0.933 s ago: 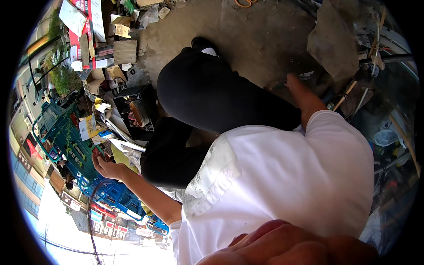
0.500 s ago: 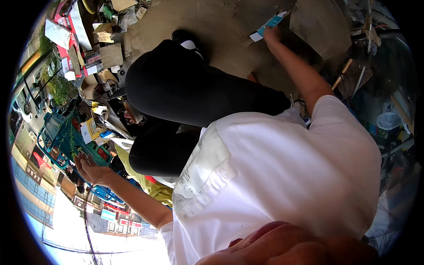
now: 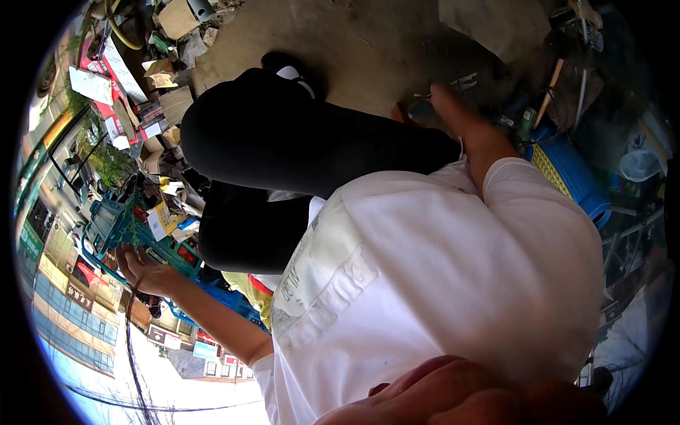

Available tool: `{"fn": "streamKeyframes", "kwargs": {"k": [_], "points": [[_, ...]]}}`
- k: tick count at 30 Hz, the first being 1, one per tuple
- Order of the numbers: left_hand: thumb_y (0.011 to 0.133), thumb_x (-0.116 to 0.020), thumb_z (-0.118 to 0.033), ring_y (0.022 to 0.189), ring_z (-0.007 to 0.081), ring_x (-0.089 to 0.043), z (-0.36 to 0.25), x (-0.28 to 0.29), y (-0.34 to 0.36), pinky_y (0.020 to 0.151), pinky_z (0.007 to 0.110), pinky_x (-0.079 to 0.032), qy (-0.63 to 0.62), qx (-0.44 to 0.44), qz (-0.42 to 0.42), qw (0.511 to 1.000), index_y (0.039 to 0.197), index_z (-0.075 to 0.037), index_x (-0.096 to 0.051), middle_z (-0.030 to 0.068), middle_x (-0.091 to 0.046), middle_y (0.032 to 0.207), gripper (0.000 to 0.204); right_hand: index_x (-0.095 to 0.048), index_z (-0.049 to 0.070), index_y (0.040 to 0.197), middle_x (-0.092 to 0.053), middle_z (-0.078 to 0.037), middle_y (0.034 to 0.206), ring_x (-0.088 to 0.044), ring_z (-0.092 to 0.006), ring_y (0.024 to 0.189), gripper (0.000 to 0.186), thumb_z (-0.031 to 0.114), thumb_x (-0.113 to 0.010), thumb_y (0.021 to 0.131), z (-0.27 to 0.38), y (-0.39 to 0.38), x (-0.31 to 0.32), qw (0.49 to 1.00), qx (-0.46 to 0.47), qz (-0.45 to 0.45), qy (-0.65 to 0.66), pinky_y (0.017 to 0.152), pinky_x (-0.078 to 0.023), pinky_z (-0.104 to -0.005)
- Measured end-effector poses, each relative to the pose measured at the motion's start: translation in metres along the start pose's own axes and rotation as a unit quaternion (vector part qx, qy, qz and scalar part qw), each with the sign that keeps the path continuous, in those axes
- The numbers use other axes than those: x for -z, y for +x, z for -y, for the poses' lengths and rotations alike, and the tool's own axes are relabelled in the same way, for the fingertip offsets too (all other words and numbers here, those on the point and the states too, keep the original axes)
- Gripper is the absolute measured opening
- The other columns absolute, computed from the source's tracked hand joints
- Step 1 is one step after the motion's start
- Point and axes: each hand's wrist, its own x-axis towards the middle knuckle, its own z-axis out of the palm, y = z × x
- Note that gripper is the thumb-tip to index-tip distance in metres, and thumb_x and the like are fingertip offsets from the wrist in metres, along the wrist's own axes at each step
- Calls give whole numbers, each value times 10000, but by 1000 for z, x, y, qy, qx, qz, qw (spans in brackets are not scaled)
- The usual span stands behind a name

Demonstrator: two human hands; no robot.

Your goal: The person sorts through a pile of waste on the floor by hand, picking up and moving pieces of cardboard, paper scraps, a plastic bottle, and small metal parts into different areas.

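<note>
My left hand is held out at the left with its fingers apart and slightly curled. Nothing lies in it, and a teal-green metal frame shows just beyond it. My right hand reaches low over the ground beside my bent leg. It is dim and smeared, so its fingers and anything in them cannot be made out. Close to it on the dark ground are a reddish-brown piece and some thin pale pieces.
At upper left lies a heap of cardboard and red-and-white box pieces. Right of my right arm are a green bottle, a wooden handle and a blue container with a yellow mesh-like side. A flat slab lies at the top.
My right hand has come back toward my body; the teal-and-white box it held is no longer seen. A blue container has come into view beside that arm. My left hand stays nearly in place.
</note>
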Motion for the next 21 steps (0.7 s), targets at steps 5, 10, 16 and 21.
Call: {"fn": "streamKeyframes", "kwargs": {"k": [5,10,16,21], "points": [[897,-574,-107,1087,238,-599,-28,-26,-9,905,361,-495,0,-10,31,999,1195,7,-585,137,-635,1130,319,-599,-2,1094,-590,-190,1095,-587,-311,980,332,275,-516,930,-6,-24,21,987,-83,-90,101,781,-500,-445],[923,-529,-115,1092,239,-595,-35,-24,-24,922,362,-503,-8,22,-3,1000,1182,18,-582,141,-624,1142,295,-614,4,1059,-614,-196,1051,-608,-319,936,319,276,-525,919,-71,-28,26,979,-176,-57,87,773,-493,-439],[922,-519,-117,1074,236,-593,-35,-10,-27,913,341,-524,12,-8,19,1000,1181,31,-576,141,-611,1139,304,-634,10,1017,-642,-204,999,-634,-328,882,305,276,-536,905,79,9,9,997,-37,-36,56,764,-484,-432],[936,-515,-178,1007,262,-636,-36,-13,-17,856,338,-550,72,-92,63,991,1163,59,-600,150,-603,1137,339,-595,4,1155,-651,-189,1022,-636,-305,860,377,285,-523,913,77,-9,39,978,-30,-145,143,749,-503,-425]]}}
